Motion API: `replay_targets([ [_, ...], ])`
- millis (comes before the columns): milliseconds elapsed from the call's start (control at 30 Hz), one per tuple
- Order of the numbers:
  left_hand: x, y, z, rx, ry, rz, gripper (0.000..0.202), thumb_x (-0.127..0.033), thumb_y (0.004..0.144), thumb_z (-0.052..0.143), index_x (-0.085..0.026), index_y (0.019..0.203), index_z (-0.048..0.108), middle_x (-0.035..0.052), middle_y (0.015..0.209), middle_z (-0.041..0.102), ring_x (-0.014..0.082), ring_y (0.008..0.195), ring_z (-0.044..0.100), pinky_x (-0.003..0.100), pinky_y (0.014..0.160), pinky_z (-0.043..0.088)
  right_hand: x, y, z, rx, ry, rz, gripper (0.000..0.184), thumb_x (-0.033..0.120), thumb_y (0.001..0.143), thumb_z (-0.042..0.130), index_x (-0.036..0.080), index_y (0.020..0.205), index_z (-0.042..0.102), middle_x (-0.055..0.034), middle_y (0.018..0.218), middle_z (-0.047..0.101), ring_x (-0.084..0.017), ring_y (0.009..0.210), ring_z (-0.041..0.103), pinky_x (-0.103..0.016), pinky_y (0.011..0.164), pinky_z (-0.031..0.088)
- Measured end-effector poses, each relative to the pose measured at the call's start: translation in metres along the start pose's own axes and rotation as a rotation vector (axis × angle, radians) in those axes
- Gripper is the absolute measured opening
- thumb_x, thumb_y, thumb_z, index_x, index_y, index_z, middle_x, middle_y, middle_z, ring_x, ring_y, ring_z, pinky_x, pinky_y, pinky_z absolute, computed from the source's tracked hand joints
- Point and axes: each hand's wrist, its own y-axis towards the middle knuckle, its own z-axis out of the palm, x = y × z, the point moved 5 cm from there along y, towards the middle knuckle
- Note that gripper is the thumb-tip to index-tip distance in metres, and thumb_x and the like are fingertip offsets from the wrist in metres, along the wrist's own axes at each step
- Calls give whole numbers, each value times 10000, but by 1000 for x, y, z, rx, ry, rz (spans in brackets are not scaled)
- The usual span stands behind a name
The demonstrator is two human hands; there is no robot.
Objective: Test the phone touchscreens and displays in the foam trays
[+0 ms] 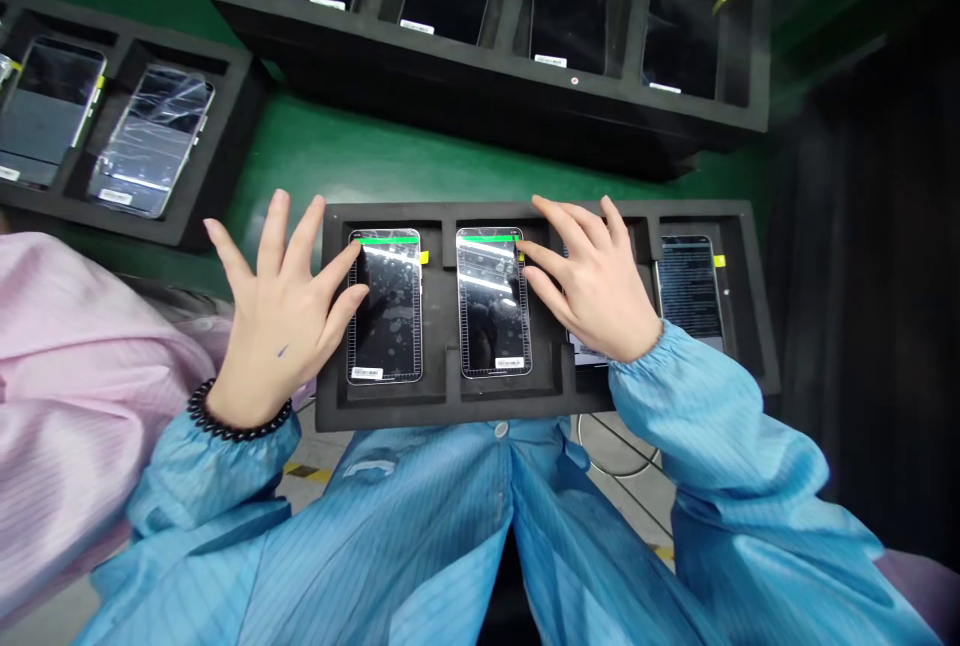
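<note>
A black foam tray (442,404) lies in front of me with several phones in its slots. My left hand (281,311) is open, fingers spread, its fingertips touching the left edge of the first phone (390,311). My right hand (596,281) is open too, lying flat over the third phone (589,354), which it mostly hides; its fingertips reach the right edge of the second phone (493,304). Both of those phones show a green bar at the top. A fourth phone (691,284) with a text screen sits at the tray's right end, untouched.
A second black tray (480,76) with dark phones stands further back on the green table (337,151). Another tray (217,156) at the far left holds film-wrapped phones. A person's pink sleeve (82,396) is at my left. Cables run on the floor below.
</note>
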Motion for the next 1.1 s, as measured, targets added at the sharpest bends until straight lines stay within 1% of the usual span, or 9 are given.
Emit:
replay_targets([
  [133,-2,-15,0,1,17,19,436,-448,1040,372,-419,1444,533,-115,1714,63,365,1611,56,763,1240,-116,3,-7,-1,-16,-26,-31,344,365,1051,458,195,1230,698,-158,1566,508,-321,1378,527,-667,1184,329],
  [300,-5,-33,1,11,35,22,453,-434,1035,395,-451,1480,479,-92,1717,75,380,1606,76,784,1232,-90,3,-9,0,-13,4,12,395,393,1036,480,196,1352,609,-155,1615,444,-318,1395,495,-650,1218,272],
  [400,-3,-34,2,17,32,-2,481,-459,1036,373,-445,1513,433,-84,1723,61,372,1608,71,757,1249,-90,7,-3,2,-5,32,19,433,404,1038,464,185,1397,566,-157,1623,431,-316,1406,476,-639,1229,256],
  [500,-2,-25,5,14,19,-34,516,-483,1040,341,-408,1548,391,-68,1731,38,350,1613,45,700,1276,-101,16,10,5,36,62,-1,440,410,1051,426,186,1402,567,-155,1628,423,-315,1412,467,-631,1230,262],
  [567,-1,-16,6,13,29,-48,525,-487,1043,328,-351,1542,421,-33,1736,51,346,1615,32,676,1282,-106,22,19,7,64,79,-14,433,404,1059,402,197,1394,584,-152,1631,418,-313,1423,458,-630,1234,257],
  [667,-2,-5,8,11,63,-47,540,-489,1053,299,-271,1518,466,33,1737,78,342,1617,24,680,1278,-86,30,32,11,93,98,-43,423,387,1064,392,199,1374,610,-158,1632,414,-316,1431,457,-636,1238,249],
  [800,-1,0,8,16,76,-43,553,-512,1053,267,-259,1473,522,67,1729,128,340,1618,17,709,1259,-85,35,40,15,109,103,-62,424,378,1064,391,171,1341,639,-175,1623,423,-328,1426,469,-648,1235,259],
  [967,-1,-10,10,51,81,-56,574,-512,1047,276,-213,1445,564,133,1706,202,379,1610,46,748,1240,-68,39,33,12,80,106,-98,410,365,1058,422,155,1318,658,-179,1603,453,-334,1415,482,-654,1222,288],
  [1100,-5,-29,7,36,80,-47,533,-492,1045,314,-229,1413,596,127,1695,241,390,1605,82,761,1236,-49,50,15,5,46,112,-163,378,356,1050,451,155,1263,690,-173,1574,494,-324,1394,507,-646,1213,312],
])
